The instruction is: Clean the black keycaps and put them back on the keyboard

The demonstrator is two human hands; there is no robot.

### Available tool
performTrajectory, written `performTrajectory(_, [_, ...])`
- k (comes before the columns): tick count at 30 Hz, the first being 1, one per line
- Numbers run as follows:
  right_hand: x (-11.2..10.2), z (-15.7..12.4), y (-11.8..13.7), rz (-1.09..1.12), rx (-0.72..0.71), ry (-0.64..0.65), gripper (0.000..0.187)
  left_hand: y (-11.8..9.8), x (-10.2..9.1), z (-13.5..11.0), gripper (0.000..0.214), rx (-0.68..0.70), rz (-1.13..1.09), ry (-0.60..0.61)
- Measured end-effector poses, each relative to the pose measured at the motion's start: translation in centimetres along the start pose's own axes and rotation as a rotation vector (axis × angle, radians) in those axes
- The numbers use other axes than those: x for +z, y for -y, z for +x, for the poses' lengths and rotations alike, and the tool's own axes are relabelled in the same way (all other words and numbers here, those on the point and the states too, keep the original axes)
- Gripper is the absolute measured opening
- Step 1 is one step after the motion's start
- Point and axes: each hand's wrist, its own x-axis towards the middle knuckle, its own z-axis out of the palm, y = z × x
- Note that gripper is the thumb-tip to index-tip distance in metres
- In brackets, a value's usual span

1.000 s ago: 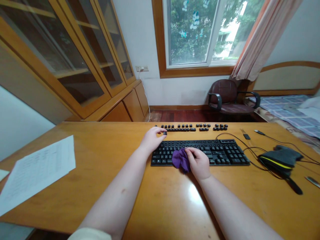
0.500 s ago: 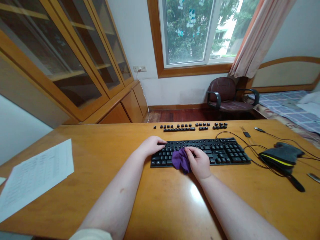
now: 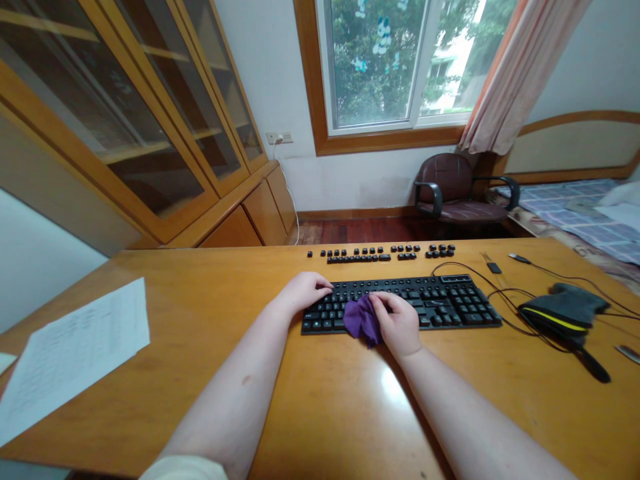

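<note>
A black keyboard (image 3: 440,303) lies on the wooden desk (image 3: 210,320). My right hand (image 3: 400,323) is closed around a crumpled purple cloth (image 3: 361,319), which rests on the keyboard's lower left keys. My left hand (image 3: 303,290) rests on the keyboard's upper left corner, fingers curled with the tips on the keys; whether it holds anything is hidden. Several loose black keycaps (image 3: 380,253) lie in rows on the desk just behind the keyboard.
Printed sheets of paper (image 3: 70,350) lie at the desk's left edge. A dark pouch with a yellow stripe (image 3: 563,312), black cables (image 3: 505,293) and a small black plug (image 3: 494,268) sit to the right. Beyond the desk stand a brown armchair (image 3: 457,193), glass-door cabinets and a bed.
My left hand has come back from the row of loose keycaps to the keyboard's upper left corner. My right hand with the cloth has barely shifted.
</note>
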Motion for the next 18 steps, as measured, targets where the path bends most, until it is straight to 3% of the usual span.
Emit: performTrajectory(18, [0.08, 0.05, -0.10, 0.008, 0.028, 0.006, 0.024, 0.18, 0.28, 0.04, 0.022, 0.084, 0.047, -0.034])
